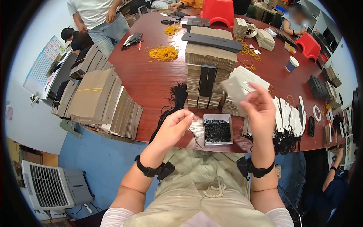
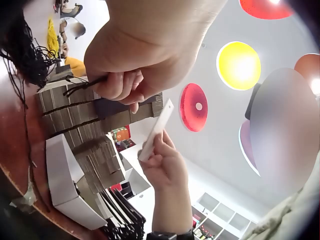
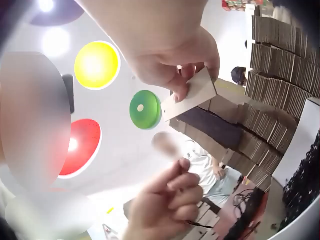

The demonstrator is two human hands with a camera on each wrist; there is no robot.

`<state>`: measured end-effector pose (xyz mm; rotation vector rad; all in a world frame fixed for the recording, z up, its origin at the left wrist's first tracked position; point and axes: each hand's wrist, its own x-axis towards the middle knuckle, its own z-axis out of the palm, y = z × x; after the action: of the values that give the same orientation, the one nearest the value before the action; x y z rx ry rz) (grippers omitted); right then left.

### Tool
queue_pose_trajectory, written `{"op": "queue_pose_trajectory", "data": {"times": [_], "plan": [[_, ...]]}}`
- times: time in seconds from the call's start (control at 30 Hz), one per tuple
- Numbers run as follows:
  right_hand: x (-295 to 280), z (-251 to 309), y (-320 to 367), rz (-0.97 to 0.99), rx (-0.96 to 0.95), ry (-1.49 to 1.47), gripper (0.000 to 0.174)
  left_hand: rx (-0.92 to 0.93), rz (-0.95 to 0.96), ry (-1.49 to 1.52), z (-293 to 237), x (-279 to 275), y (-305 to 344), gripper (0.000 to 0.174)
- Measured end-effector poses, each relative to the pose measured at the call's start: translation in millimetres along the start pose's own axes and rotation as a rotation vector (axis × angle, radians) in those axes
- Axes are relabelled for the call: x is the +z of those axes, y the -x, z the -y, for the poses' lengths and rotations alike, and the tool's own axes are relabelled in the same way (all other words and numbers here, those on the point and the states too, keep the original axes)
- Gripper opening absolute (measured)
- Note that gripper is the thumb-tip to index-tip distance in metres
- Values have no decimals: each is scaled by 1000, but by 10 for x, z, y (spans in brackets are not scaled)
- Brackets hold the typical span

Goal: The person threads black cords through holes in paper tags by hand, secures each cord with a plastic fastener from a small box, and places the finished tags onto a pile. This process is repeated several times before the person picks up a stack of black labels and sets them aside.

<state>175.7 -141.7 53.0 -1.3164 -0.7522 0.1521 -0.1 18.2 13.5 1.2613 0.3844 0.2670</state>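
Both grips are occupied: the right hand (image 1: 259, 109) pinches a pale card tag (image 1: 235, 89) between thumb and fingertips, raised above the bench (image 1: 151, 79), while the left hand (image 1: 174, 126) is curled with thumb and forefinger nipping a thin black cord (image 2: 82, 86), held low near the front edge. The two hands are apart, and the tag does not touch the cord. Between them on the bench sits a shallow white box (image 1: 218, 115), square-cornered and filled with a dark, crinkly mass too small to make out. Behind it rises a block of corrugated cardboard stacks (image 1: 210, 56), ribbed edges outward, with a flat black sleeve (image 1: 207, 80) leaning upright against its front. A loose hank of black cords (image 1: 177, 96) trails beside the stacks towards the left hand. To the right, finished white tags (image 1: 289, 117) stand fanned on edge, black tassels hanging over the bench rim. Folded brown card flats (image 1: 98, 98) lean in rows at the left edge, and a tangle of yellow rubber bands (image 1: 163, 53) lies further back. The tag is stiff, matt and rectangular, with a small punched hole near one end in the right wrist view.
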Motion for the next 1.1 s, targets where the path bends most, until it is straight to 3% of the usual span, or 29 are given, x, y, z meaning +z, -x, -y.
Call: {"op": "queue_pose_trajectory", "data": {"times": [0.03,0.2,0.33,0.43,0.6,0.7,0.8,0.93,1.03,1.1], "plan": [[101,-46,14,78,34,-86,33,36,19,-7,-27,29,-15,19],[427,-152,-68,118,174,81,15,273,75,-134,-173,248,-120,17],[517,-237,31,-33,72,119,13,386,59,-131,-373,298,-200,17],[581,-309,29,-68,-1,70,14,406,57,-107,-454,283,-320,17],[628,-355,-35,-6,47,105,13,144,-44,8,-355,166,-466,16],[624,-380,-48,52,17,230,12,242,-166,-92,-254,159,-457,14],[626,-421,-53,86,-13,254,12,612,-260,-278,-274,254,-325,11],[685,-450,-75,9,-45,193,16,616,-261,-420,-360,299,-386,11],[770,-226,-87,-102,-120,464,22,478,-245,-313,-248,210,-563,13],[820,-221,-128,-179,-271,620,27,411,-223,-200,-221,200,-547,15]]}}
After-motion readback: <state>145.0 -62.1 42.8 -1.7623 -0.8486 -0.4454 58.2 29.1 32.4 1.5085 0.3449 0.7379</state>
